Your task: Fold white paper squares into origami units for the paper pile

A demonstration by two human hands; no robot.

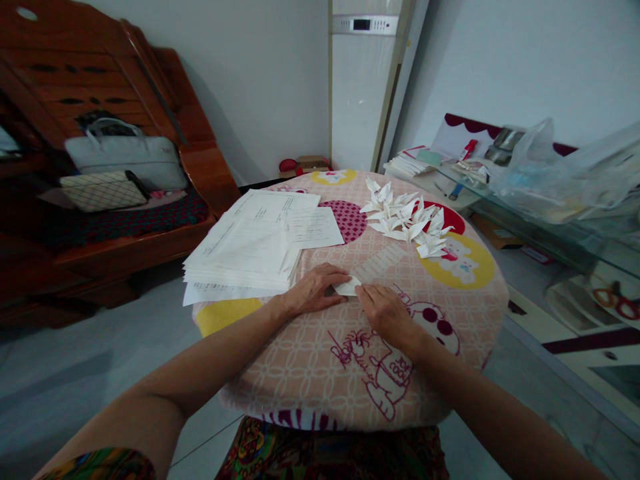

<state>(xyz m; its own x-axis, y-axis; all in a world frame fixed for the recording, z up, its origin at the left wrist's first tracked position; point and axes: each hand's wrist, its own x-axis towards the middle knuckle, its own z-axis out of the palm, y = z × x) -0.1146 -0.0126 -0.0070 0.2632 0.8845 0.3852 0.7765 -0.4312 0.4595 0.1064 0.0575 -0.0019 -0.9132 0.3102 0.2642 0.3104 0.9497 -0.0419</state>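
Between my two hands lies a small piece of folded white paper (349,287) on the cloth-covered table. My left hand (317,288) grips its left side, thumb and fingers closed around that edge. On the other side, my right hand (385,310) pinches the paper with curled fingers. Just beyond them is a thin printed strip of paper (380,264); whether it joins the folded piece I cannot tell. Several folded paper cranes (407,217) sit in a cluster at the back right. A thick stack of printed sheets (245,247) is to the left, with a smaller sheet (317,228) on its right side.
The round table wears a pink patterned tablecloth (295,360). On the right stands a glass-topped cabinet (545,220) with plastic bags (535,167), papers and scissors (617,301) on a lower shelf. At left, a wooden bench (195,167) holds a grey handbag (133,160).
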